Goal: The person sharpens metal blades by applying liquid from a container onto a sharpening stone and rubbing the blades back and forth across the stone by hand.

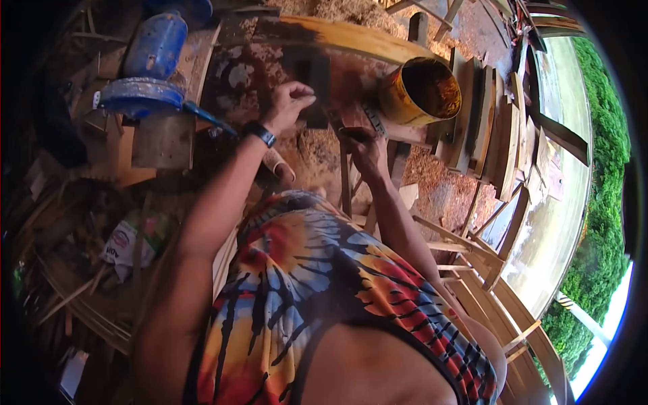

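My left hand [290, 104], a dark watch [260, 133] on its wrist, hovers over the stained work surface [236, 77]. Its fingers are loosely bent, thumb and forefinger slightly apart, with nothing visible between them. A dark, flat strip of wood [316, 84] lies just beyond its fingertips. To the right, my right hand [366, 147] is closed on a brown, flat piece [352, 119]; I cannot tell its kind. Just past that hand stands a yellow bucket [398, 101], tilted in this view, its inside coated with dark brown stain.
A long plank [364, 39], part yellow and part dark, crosses the far side. At left sits a blue bench machine [155, 50] with a round guard [140, 98]. Several boards [482, 121] lean at right. Wood shavings [432, 185] and offcuts [74, 297] cover the ground.
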{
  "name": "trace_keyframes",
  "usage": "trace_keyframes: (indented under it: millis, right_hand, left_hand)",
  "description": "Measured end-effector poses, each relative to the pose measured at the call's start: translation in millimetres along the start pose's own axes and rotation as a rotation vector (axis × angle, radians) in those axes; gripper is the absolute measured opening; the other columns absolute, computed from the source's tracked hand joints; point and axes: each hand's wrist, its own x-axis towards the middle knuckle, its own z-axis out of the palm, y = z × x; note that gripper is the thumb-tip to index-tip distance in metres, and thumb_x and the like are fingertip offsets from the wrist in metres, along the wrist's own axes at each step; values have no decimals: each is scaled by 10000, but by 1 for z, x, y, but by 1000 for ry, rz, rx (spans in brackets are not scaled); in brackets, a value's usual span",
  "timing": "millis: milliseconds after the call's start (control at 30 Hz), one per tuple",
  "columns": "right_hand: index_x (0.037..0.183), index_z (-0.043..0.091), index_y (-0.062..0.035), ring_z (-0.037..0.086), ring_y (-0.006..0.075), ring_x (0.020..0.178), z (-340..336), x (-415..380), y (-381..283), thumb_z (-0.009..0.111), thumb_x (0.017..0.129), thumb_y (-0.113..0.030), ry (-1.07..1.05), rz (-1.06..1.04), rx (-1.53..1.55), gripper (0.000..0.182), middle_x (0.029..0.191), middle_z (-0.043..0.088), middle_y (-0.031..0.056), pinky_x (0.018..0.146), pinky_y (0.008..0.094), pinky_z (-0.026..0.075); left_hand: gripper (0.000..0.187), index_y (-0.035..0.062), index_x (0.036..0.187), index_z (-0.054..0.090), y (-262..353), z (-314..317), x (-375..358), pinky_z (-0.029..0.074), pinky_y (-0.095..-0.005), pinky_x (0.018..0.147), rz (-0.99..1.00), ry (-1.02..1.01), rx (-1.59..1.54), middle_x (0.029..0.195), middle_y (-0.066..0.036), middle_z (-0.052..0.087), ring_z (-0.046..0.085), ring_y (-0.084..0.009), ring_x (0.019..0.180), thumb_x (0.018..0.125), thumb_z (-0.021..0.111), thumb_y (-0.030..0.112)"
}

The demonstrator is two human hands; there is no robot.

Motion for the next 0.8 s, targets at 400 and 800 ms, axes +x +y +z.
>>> trace_keyframes:
  millis: [400, 800]
  right_hand:
    - [1063, 782, -34, 735, 207, 857, 15, 5, 12, 739, 841, -282, -34, 136, -4, 336, 931, 779, 130, 800, 338, 551]
    - [1016, 774, -18, 751, 217, 853, 8, -4, 3, 738, 881, -296, -11, -37, -302, 310, 909, 774, 135, 788, 333, 561]
  left_hand:
    - [243, 222, 1059, 811, -4, -16, 47, 457, -356, 908, 544, -530, 675, 950, -28, 605, 536, -226, 967, 819, 795, 197]
    - [237, 210, 987, 820, -12, -13, 50, 459, -368, 852, 531, -532, 596, 875, -13, 577, 523, -224, 898, 751, 826, 235]
